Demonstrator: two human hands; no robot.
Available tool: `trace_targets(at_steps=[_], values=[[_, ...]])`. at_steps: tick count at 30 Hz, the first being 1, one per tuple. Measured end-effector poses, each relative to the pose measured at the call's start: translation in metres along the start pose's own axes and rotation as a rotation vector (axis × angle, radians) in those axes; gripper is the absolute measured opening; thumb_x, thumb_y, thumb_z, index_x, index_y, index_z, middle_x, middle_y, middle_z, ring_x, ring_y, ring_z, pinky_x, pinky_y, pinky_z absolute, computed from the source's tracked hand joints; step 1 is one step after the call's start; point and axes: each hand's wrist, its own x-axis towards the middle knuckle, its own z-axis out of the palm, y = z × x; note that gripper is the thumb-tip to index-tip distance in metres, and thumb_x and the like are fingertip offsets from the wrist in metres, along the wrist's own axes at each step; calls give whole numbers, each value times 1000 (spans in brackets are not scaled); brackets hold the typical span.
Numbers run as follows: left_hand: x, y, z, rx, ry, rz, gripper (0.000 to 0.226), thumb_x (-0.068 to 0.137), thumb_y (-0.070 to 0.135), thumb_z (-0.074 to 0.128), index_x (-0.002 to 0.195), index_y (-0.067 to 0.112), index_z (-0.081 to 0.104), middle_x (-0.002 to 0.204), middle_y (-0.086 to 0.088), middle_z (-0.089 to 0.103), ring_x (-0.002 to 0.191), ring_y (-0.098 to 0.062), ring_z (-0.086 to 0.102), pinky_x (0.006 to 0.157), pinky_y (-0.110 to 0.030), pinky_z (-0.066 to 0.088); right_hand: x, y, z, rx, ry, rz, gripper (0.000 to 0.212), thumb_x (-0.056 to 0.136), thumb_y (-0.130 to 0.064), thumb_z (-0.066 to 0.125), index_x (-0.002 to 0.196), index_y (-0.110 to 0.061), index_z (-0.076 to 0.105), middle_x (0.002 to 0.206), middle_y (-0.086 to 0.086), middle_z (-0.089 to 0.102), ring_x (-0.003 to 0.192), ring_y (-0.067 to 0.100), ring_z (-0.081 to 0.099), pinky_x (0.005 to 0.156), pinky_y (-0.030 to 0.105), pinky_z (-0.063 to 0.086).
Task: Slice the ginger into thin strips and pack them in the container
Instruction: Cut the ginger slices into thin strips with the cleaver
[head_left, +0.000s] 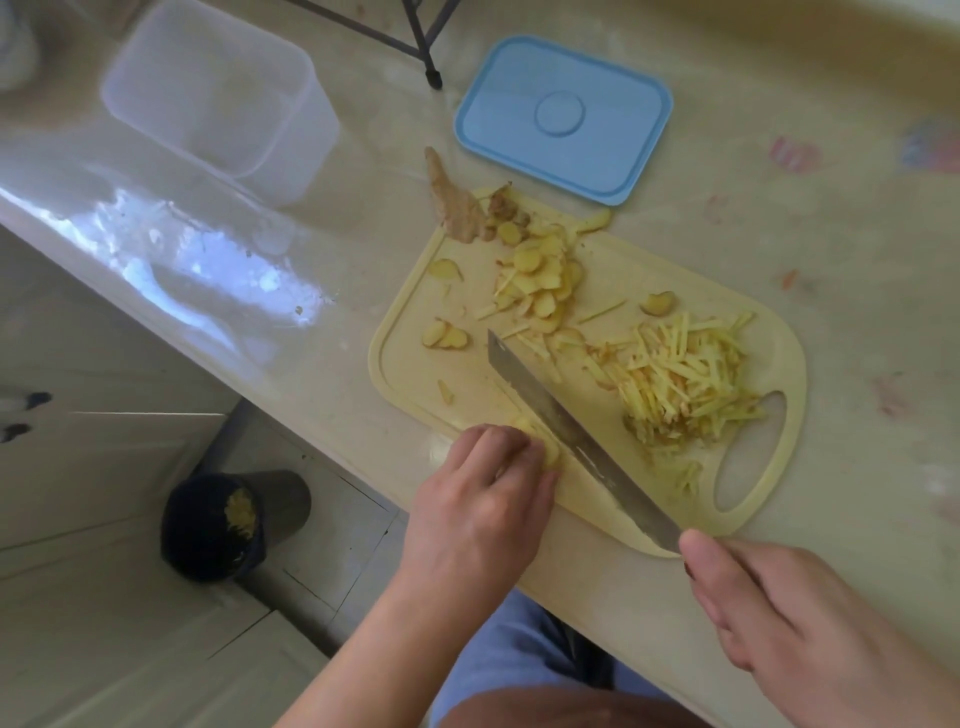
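Head view: ginger half cut, I judge; container (218, 98) far left holds none.
My left hand (483, 499) pins ginger slices (540, 441); right hand (800, 618) grips knife (566, 426). Strips (685, 379) wait on board (613, 270).

Soft, even daylight fills the scene, fairly bright but flat, and shadows are faint — only a weak one beside the knife (576, 441) on the cutting board (587, 291). A broad patch of white-blue glare lies across the glossy counter (218, 270) at the left edge, washing out its surface near the translucent container (223, 98). The whole picture is slightly soft, the corners blur most, and straight lines bow outward — wide-angle distortion.
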Motion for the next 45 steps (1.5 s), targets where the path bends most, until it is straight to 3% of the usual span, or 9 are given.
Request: trace_targets(at_steps=[7,12,18,22,26,28,36,41,45], values=[[2,-2,0,18,-44,14,10,88,14,72,92,6,76,95,-6,70,85,-25,66,74,-33,53,-7,-7,-3,-102,-8,-26,72,68,-85,16,76,-20,45,48,1,50,47,12,46,50,26,36],[-1,-4,2,2,-28,25,10,90,13,72,94,6,77,96,-6,71,87,-24,67,77,-32,54,-12,-7,0,-114,21,-3,83,62,-93,5,81,-26,50,53,-4,58,54,12,56,55,24,42],[0,-6,1,-6,-15,24,12,89,15,74,94,4,78,94,-6,70,87,-24,67,79,-32,55,10,-7,7,-79,-25,-40,75,77,-78,17,56,-11,42,54,6,54,46,12,48,55,32,40],[0,-5,0,-1,-38,7,12,90,16,72,94,6,77,93,-5,70,86,-22,66,77,-30,54,-1,-11,3,-51,-2,15,78,71,-85,14,68,-13,45,51,6,51,45,10,45,51,27,37],[0,-5,1,10,-43,25,12,91,14,69,90,6,77,88,-4,69,84,-24,67,74,-32,55,-18,-12,1,-80,114,31,104,53,-101,0,68,-16,59,59,-6,63,56,8,55,63,24,42],[-1,-6,1,14,-39,31,13,92,14,67,91,6,78,88,-5,69,84,-25,68,74,-33,56,-16,-12,2,-163,55,39,110,52,-100,-6,69,-13,60,65,-10,64,61,6,57,64,24,43],[2,-7,-2,33,-22,35,15,90,17,71,79,10,76,79,-1,67,77,-21,67,67,-30,54,-13,-9,1,-183,90,4,92,58,-98,0,76,-25,53,49,-7,57,53,10,55,56,23,41],[5,-8,-3,17,-56,20,11,91,18,69,85,12,76,77,0,63,76,-21,63,62,-31,53,-14,-9,2,-153,80,47,105,54,-100,-2,71,-16,57,48,-9,58,54,9,57,60,25,44],[6,-8,-5,7,-78,15,11,91,19,69,85,13,77,77,1,63,76,-20,63,62,-32,53,-16,-10,4,-197,170,-49,92,77,-89,7,53,-18,60,53,-6,60,52,1,54,54,18,42]])
